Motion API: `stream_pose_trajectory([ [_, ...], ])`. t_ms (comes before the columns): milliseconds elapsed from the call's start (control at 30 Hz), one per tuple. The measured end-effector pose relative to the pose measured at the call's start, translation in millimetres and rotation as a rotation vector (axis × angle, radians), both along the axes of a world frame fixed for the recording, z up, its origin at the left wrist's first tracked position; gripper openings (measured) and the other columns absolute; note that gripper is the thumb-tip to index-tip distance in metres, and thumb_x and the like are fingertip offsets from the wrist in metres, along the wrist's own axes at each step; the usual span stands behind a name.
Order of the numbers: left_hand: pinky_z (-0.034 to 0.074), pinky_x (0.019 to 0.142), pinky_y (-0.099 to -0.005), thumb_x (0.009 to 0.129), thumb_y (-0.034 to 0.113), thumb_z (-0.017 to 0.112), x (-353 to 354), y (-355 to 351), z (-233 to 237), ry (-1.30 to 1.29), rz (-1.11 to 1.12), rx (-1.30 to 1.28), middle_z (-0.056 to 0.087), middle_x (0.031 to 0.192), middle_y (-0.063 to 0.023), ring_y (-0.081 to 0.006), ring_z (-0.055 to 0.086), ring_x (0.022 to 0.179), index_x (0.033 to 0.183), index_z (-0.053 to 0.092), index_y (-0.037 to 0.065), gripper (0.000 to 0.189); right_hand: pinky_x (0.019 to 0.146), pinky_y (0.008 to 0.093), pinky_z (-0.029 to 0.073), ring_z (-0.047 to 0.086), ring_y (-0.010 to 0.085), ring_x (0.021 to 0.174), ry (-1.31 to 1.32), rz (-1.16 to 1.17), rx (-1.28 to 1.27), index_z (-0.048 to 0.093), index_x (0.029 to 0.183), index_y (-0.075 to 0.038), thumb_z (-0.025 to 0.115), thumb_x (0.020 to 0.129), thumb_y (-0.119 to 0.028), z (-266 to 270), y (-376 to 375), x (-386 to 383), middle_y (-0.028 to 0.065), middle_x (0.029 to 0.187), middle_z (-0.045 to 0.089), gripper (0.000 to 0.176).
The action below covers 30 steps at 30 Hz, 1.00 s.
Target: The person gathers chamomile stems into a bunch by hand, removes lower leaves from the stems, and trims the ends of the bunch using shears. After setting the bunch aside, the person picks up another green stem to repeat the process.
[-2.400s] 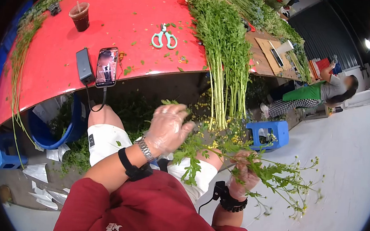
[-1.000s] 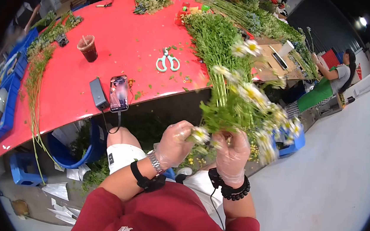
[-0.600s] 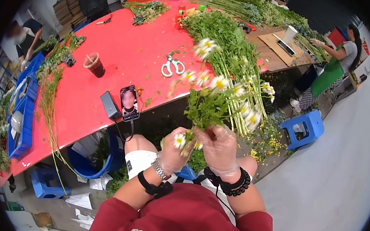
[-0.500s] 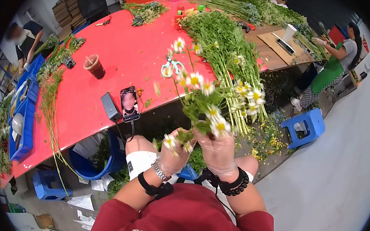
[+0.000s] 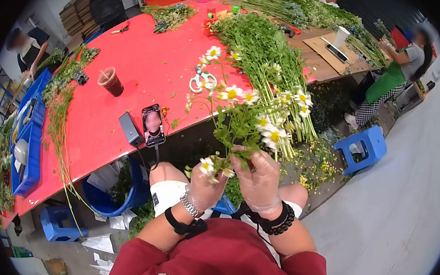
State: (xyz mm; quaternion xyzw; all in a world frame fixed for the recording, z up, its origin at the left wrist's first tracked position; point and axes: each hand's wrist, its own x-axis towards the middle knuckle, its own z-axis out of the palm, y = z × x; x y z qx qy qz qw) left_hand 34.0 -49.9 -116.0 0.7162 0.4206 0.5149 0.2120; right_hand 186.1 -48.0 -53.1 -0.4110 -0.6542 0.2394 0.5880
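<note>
My left hand (image 5: 206,189), in a clear glove, is closed round a short sprig with small white daisy-like flowers (image 5: 207,166). Right beside it, my right hand (image 5: 258,182), gloved too, pinches the stems of a leafy bunch of white and yellow flowers (image 5: 232,93) that spreads upward over the table edge. Behind the bunch lie light-green scissors (image 5: 202,81) on the red table (image 5: 149,49). A large pile of cut green stems (image 5: 261,45) lies beyond, its stalk ends toward me.
A phone (image 5: 152,125), a grey box (image 5: 130,129) and a drink cup (image 5: 111,81) stand at the near left. Blue trays (image 5: 27,148) line the left edge. Below are a blue bin (image 5: 138,193) and blue stools (image 5: 362,149). Co-workers stand at far left and right.
The flower bunch has tilted slightly right and its leaves have spread. My right hand's fingers have shifted on the stems. My left hand has barely moved.
</note>
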Motion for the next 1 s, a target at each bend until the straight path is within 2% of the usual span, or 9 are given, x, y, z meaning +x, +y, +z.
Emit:
stream_pose_trajectory([
  [67,0.052,0.063,-0.0395,0.087,-0.003,0.072,-2.3,-3.5,-8.8,-0.009,0.02,-0.115,0.069,0.083,-0.0122,-0.0311,0.067,0.071,0.098,0.069,0.003,0.013,0.064,0.0292,0.052,0.066,0.0167,0.072,-0.247,-0.048,0.025,0.071,0.107,0.002,0.072,0.089,0.006,-0.2,-4.2,2.4,0.0122,0.095,0.073,0.019],
  [200,0.052,0.065,-0.0394,0.085,-0.001,0.073,0.4,-5.1,2.1,-0.033,-0.022,-0.033,0.068,0.084,-0.013,-0.0308,0.067,0.074,0.1,0.068,0.003,0.015,0.066,0.0391,0.055,0.068,0.0344,0.074,-0.201,0.025,-0.009,0.071,0.105,0.002,0.072,0.081,0.003,6.8,-4.6,-1.8,0.017,0.088,0.07,0.024],
  [333,0.052,0.067,-0.0398,0.086,0.0,0.072,-4.0,-5.2,0.2,0.025,0.018,-0.023,0.067,0.085,-0.0131,-0.0339,0.065,0.074,0.102,0.068,0.003,0.017,0.069,0.0387,0.055,0.07,0.0336,0.077,-0.527,-0.045,0.005,0.071,0.103,-0.001,0.074,0.08,0.003,7.5,-10.1,1.0,0.0164,0.089,0.07,0.024],
  [467,0.053,0.071,-0.0357,0.089,-0.002,0.072,-8.6,-1.9,9.4,0.006,0.061,-0.144,0.069,0.088,-0.0117,-0.0267,0.068,0.079,0.1,0.071,0.001,0.011,0.071,0.0417,0.056,0.069,0.0343,0.079,-0.4,-0.031,0.001,0.072,0.104,-0.004,0.072,0.08,-0.001,6.7,-18.7,15.4,0.0134,0.092,0.071,0.024],
  [567,0.052,0.07,-0.0313,0.094,-0.001,0.069,-13.5,1.0,4.6,-0.074,0.067,-0.15,0.071,0.086,-0.0083,-0.0181,0.066,0.076,0.097,0.071,-0.001,0.003,0.082,0.0452,0.056,0.07,0.0373,0.093,-0.639,-0.07,-0.276,0.071,0.111,-0.003,0.074,0.083,-0.011,-17.3,-18.4,38.7,0.016,0.1,0.071,0.029],
  [667,0.052,0.069,-0.0318,0.09,-0.004,0.072,-12.4,-0.6,10.4,-0.138,0.023,-0.197,0.071,0.086,-0.0098,-0.0216,0.066,0.074,0.096,0.072,0.001,0.007,0.086,0.0457,0.056,0.069,0.038,0.1,-0.925,-0.008,-0.531,0.067,0.123,-0.001,0.077,0.085,-0.017,-19.7,-16.2,45.3,0.0188,0.116,0.069,0.043],
  [733,0.052,0.069,-0.0311,0.091,-0.004,0.071,-12.3,-0.8,6.9,-0.105,0.009,-0.189,0.071,0.087,-0.0097,-0.0212,0.065,0.074,0.095,0.071,0.0,0.006,0.086,0.0447,0.056,0.069,0.0374,0.101,-0.868,-0.031,-0.412,0.06,0.134,-0.001,0.08,0.086,-0.025,-11.9,-10.2,40.7,0.0203,0.128,0.064,0.058],
  [800,0.052,0.068,-0.0315,0.091,-0.004,0.072,-11.5,-3.1,1.5,-0.104,-0.019,-0.17,0.07,0.088,-0.0093,-0.0208,0.065,0.074,0.097,0.07,0.0,0.007,0.082,0.0426,0.056,0.068,0.0367,0.101,-0.421,0.011,-0.303,0.055,0.141,-0.001,0.081,0.085,-0.028,5.5,-8.4,32.0,0.0209,0.132,0.061,0.068],
  [1000,0.053,0.065,-0.033,0.093,-0.002,0.072,-9.4,-10.8,10.6,-0.043,-0.037,-0.127,0.069,0.087,-0.0092,-0.0206,0.065,0.075,0.105,0.067,0.002,0.014,0.074,0.041,0.056,0.07,0.0333,0.078,-0.302,-0.08,-0.131,0.074,0.096,-0.005,0.076,0.088,-0.013,-14.9,-5.7,12.8,0.0119,0.083,0.071,0.012],
])
